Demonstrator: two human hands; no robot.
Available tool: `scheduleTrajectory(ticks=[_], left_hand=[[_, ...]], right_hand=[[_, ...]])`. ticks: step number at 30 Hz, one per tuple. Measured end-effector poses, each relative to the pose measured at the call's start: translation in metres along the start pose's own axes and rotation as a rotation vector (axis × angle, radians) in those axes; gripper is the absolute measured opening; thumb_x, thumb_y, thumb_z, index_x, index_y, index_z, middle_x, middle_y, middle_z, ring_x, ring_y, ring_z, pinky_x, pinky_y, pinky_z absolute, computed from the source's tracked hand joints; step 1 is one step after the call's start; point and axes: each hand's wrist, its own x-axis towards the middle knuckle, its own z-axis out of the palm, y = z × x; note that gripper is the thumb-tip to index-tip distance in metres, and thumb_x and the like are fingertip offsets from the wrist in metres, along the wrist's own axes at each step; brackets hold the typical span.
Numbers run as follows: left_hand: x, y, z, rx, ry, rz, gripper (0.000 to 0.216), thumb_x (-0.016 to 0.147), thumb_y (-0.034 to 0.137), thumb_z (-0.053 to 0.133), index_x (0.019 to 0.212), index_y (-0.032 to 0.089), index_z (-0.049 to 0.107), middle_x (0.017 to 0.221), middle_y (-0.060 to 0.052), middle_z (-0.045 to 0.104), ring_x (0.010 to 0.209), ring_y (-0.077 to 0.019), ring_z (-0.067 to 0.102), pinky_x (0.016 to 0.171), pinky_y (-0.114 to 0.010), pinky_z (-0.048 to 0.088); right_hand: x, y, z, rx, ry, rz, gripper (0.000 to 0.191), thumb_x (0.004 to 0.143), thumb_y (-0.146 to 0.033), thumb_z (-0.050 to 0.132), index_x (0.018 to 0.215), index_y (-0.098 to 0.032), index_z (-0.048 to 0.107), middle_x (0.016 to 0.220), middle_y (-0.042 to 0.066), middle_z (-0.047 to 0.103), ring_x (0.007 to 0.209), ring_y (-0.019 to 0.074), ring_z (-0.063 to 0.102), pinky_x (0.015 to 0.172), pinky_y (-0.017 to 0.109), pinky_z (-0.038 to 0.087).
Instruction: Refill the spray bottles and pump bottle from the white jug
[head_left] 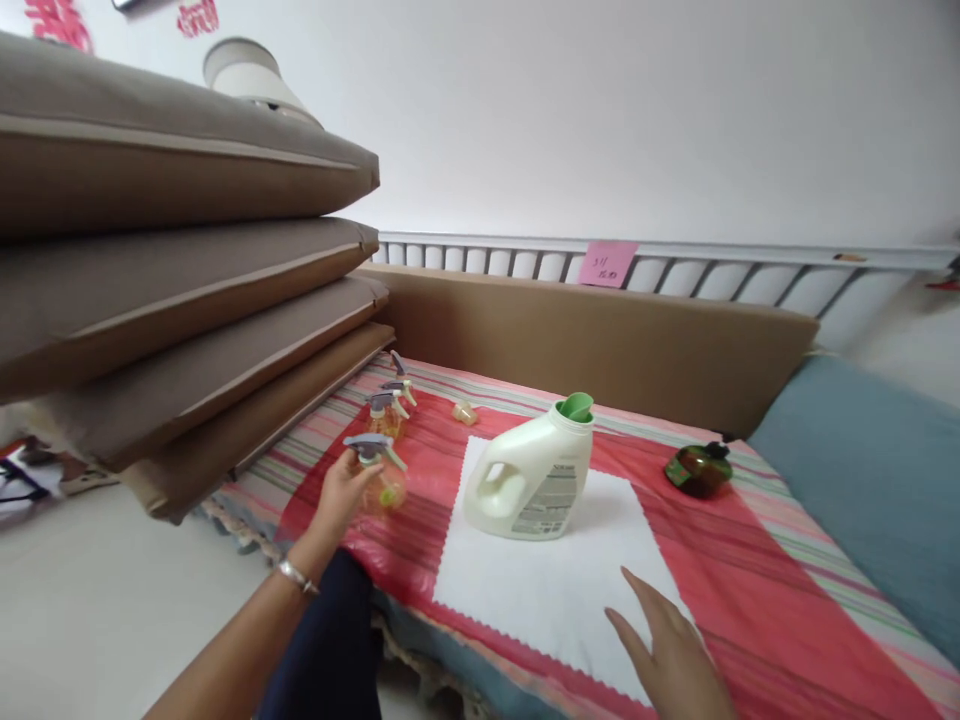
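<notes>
A small spray bottle (380, 472) with a grey trigger head is held upright by the left hand (341, 492) at the near left edge of a red cloth (750, 580). The grip of that hand is closed around the bottle's neck and body. A silver bracelet (295, 575) is worn on the wrist.

The right hand (671, 650) is held low over the near right corner of a white cloth (540, 590). Its grip is spread flat, with nothing in it.

A white detergent jug (532, 475) with a green spout is seen standing on the far part of the white cloth. Two more spray bottles (386, 410) are set just behind the held one, and a small yellowish cap (464, 411) lies near them. A dark green bottle (699, 470) lies on its side well to the right. Brown cushions (187, 300) are stacked at the left.
</notes>
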Motion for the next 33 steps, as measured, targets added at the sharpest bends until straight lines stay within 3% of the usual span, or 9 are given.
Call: scheduleTrajectory(ticks=[5,11,18,26,33], left_hand=[[0.039,-0.019,-0.023,0.108,0.110,0.019,0.035,0.062,0.031,0.068,0.093,0.015,0.062,0.094,-0.006,0.067,0.087,-0.0219,0.061,0.083,-0.034,0.044],[0.054,-0.036,-0.023,0.152,0.157,0.008,0.030,0.062,0.031,0.068,0.087,0.015,0.062,0.085,-0.004,0.067,0.081,-0.0208,0.061,0.081,-0.034,0.045],[0.045,-0.055,-0.015,0.137,0.175,-0.023,0.046,0.061,0.029,0.071,0.102,0.017,0.056,0.096,-0.004,0.065,0.089,-0.0196,0.062,0.084,-0.034,0.047],[0.023,-0.077,-0.004,0.089,0.229,-0.150,0.076,0.050,0.018,0.080,0.118,0.018,0.046,0.109,-0.010,0.062,0.100,-0.0258,0.061,0.091,-0.042,0.047],[0.027,-0.085,-0.001,-0.002,0.197,-0.169,0.073,0.052,0.017,0.080,0.117,0.018,0.047,0.105,-0.008,0.064,0.095,-0.0238,0.064,0.091,-0.042,0.048]], right_hand=[[-0.035,0.034,0.046,-0.220,0.065,0.038,0.059,0.086,-0.052,0.029,0.110,-0.007,0.058,0.107,0.021,0.062,0.099,0.0325,0.059,0.079,0.045,0.049],[-0.049,0.030,0.049,-0.261,0.046,0.074,0.047,0.084,-0.044,0.033,0.111,-0.015,0.059,0.114,0.013,0.061,0.102,0.0280,0.058,0.081,0.042,0.048],[-0.050,0.033,0.051,-0.253,0.063,0.086,0.046,0.082,-0.042,0.036,0.110,-0.015,0.060,0.114,0.013,0.062,0.102,0.0279,0.058,0.082,0.042,0.047],[-0.053,0.036,0.054,-0.222,0.060,0.084,0.042,0.079,-0.041,0.040,0.107,-0.018,0.061,0.114,0.010,0.063,0.106,0.0273,0.056,0.088,0.041,0.045],[-0.051,0.034,0.052,-0.240,0.111,0.042,0.041,0.080,-0.038,0.041,0.105,-0.015,0.063,0.110,0.011,0.064,0.102,0.0278,0.058,0.085,0.042,0.046]])
